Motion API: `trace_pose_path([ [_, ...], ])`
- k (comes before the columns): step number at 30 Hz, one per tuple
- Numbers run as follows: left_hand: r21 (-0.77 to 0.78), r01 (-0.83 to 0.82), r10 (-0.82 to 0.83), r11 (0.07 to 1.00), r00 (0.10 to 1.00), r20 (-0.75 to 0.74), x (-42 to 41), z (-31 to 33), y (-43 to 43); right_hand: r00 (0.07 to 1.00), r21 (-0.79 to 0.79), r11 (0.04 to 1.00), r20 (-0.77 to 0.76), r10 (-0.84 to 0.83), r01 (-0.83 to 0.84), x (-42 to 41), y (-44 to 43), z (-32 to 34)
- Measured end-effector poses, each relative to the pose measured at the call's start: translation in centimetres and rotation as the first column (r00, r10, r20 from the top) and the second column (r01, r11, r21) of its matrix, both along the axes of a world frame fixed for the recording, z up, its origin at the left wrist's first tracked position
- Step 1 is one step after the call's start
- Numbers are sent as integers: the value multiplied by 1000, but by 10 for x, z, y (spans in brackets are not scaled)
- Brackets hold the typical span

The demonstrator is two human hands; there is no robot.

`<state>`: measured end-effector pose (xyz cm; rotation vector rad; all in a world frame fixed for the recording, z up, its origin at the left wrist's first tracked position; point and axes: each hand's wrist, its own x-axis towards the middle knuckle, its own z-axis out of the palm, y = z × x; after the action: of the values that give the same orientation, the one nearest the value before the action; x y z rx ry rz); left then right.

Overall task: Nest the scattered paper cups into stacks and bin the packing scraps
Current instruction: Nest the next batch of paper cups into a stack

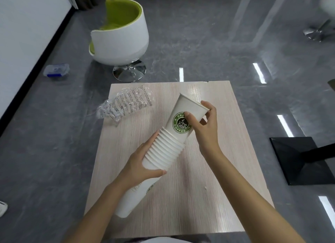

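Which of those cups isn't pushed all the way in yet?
The top cup, in the right hand: most of its wall and green logo stick out, while the left hand holds the stack, where most cups show only rims.

The top cup bears a round green logo: "ENJ", the rest covered, "Coffee" in the middle, "COFFEE" below. Print on the plastic wrap is too small to read.
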<state>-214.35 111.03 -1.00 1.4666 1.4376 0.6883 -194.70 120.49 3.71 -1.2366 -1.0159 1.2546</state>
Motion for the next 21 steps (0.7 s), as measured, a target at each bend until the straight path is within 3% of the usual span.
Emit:
trace_pose_path([
  [3, 22, -15, 15, 1000, 1000, 18, 1, 2, -4, 999, -50, 998, -8, 33, -33, -2, -12, -5],
  [8, 55, -25, 22, 998, 999, 47, 5, 5, -4, 981, -91, 988, 143, 133, -121, -7, -33, -13],
  [14, 65, -47, 42, 997, 996, 78, 5, 8, -5, 941, 100, 984, 319, 110, -149, -7, -38, -11],
  [18, 90, -40, 33, 995, 996, 79, 7, 7, -4, 946, 202, 962, 300, 120, -186, -12, -42, -12],
  [21, 93, -39, 31, 995, 995, 90, 9, 7, -1, 951, 193, 960, 271, 148, -204, -17, -47, -15],
])
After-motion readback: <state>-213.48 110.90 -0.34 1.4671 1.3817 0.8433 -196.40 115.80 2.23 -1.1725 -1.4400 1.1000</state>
